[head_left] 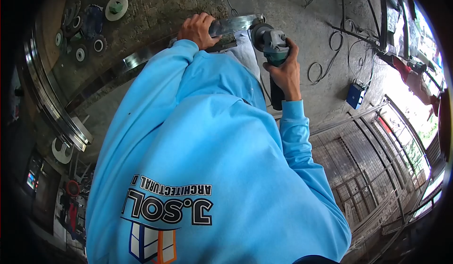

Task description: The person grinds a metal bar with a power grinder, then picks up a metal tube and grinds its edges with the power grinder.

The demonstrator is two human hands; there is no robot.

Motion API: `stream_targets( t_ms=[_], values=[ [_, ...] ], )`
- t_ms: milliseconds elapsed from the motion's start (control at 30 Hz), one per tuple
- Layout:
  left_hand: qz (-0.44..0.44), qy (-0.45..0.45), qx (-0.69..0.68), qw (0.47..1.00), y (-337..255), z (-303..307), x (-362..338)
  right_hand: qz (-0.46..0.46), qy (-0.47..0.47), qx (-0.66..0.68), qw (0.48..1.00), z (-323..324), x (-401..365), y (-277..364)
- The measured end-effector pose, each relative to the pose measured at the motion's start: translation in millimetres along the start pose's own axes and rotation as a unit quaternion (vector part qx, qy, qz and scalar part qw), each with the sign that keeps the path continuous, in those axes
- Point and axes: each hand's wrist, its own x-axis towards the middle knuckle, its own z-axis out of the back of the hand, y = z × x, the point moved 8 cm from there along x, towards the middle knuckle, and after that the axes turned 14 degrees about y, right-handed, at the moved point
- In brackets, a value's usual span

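Observation:
My right hand (286, 70) is wrapped round the body of an angle grinder (274, 45), a dark green and grey tool. Its disc (258, 36) sits right at the end of a shiny metal bar (236, 24). On the left, my left hand (197, 30) grips that bar from above, fingers curled over its far side. The bar runs on to the lower left, past my blue sleeve. Beneath the bar and beside the disc, my light grey trouser leg (246, 52) shows.
Several grinding discs (81, 53) lie at the upper left, with a white disc (116, 7) apart from them. Long metal profiles (49, 99) stand at the far left. Loose cables (330, 59) coil over the concrete floor near a blue box (355, 95). Metal grilles (358, 155) fill the lower right.

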Motion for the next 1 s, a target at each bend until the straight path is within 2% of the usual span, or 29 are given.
stream_targets(
  t_ms=[300, 533, 600, 633, 667, 767, 933, 1000],
  values=[
    [0.009, 0.022, -0.008, 1.0, -2.4, 0.7, 1.6, 0.025, 0.009, -0.017, 1.0, 10.0, 30.5, 18.2],
    [0.017, 0.037, -0.013, 0.999, 0.0, 0.1, 2.2, 0.049, 0.003, -0.042, 0.998, 10.2, 18.7, 9.8],
    [0.019, 0.043, -0.014, 0.999, 5.2, -2.0, 2.2, 0.02, 0.013, -0.033, 0.999, 8.4, 9.5, -0.6],
    [0.002, 0.035, -0.024, 0.999, 6.8, -2.8, 1.4, -0.026, 0.038, -0.02, 0.999, 7.5, 3.1, -6.9],
    [-0.016, 0.027, -0.032, 0.999, 5.2, -1.8, 0.1, -0.025, 0.036, -0.021, 0.999, 11.2, -5.5, -8.0],
    [-0.05, 0.035, -0.068, 0.996, 12.8, 5.6, -3.0, -0.102, 0.015, -0.028, 0.994, 14.6, -21.9, -28.9],
    [-0.07, 0.054, -0.025, 0.996, 33.2, 10.4, -16.0, -0.097, -0.043, -0.02, 0.994, 26.9, -50.2, -52.4],
    [-0.027, 0.115, -0.013, 0.993, 42.8, 2.2, -8.9, -0.118, -0.053, -0.012, 0.991, 27.3, -56.4, -57.6]
  ],
)
